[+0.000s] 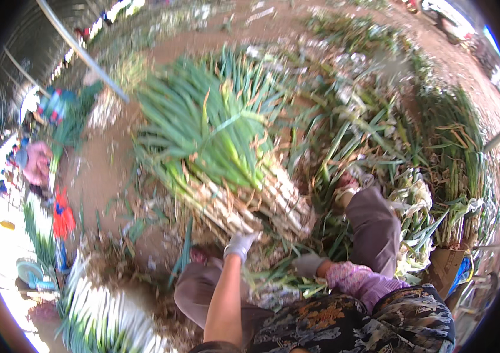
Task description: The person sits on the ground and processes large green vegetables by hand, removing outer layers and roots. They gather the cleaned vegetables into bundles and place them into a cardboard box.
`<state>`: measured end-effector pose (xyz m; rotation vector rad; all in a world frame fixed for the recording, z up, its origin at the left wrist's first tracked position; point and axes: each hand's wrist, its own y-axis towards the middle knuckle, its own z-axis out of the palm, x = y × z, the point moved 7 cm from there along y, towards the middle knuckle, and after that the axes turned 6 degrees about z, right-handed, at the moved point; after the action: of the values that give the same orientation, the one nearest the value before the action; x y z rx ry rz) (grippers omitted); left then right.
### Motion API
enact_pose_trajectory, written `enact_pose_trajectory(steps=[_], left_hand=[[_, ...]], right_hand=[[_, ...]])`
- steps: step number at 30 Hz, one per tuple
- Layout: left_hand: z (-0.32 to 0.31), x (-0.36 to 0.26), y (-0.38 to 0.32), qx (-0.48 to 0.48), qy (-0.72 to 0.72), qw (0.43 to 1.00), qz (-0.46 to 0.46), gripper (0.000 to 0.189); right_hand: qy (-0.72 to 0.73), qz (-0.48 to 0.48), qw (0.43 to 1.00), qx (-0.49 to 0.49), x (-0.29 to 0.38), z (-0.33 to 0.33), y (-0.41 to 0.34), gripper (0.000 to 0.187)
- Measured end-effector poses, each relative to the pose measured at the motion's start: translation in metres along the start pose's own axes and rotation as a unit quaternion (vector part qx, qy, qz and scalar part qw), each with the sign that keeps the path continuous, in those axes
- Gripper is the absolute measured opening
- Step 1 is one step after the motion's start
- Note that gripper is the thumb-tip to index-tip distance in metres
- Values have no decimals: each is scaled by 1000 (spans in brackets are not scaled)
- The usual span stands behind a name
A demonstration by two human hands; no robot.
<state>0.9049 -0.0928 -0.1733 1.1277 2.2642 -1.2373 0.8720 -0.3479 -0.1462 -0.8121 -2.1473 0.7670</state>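
My left hand [239, 246], in a pale glove, is at the root ends of a bundle of long green onions [219, 207]; whether its fingers grip a stalk is unclear. A second bundle [285, 203] lies beside it, a little to the right, and a pale green band [228, 125] crosses the leaves. My right hand [309, 264], in a grey glove, is lower and further right, over loose green leaves [276, 273]. It is blurred, and its fingers are hard to make out. At the lower left lie many onions with clean white stalks [104, 309].
Stripped leaves [356, 119] litter the ground ahead and right. More onions [457, 163] stand at the far right, near a cardboard box [446, 269]. On the left are a red plastic bag [62, 214], a teal basin [29, 269] and a person in pink [38, 163]. A metal pole [84, 55] slants at the upper left.
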Motion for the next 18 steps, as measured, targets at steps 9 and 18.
enact_pose_trajectory(steps=[9, 18], left_hand=[[-132, -86, -85, -89, 104, 984, 113, 46], [-66, -107, -87, -4, 375, 912, 167, 54]], right_hand=[[139, 50, 951, -270, -19, -20, -113, 37], [208, 38, 833, -510, -10, -57, -222, 27]])
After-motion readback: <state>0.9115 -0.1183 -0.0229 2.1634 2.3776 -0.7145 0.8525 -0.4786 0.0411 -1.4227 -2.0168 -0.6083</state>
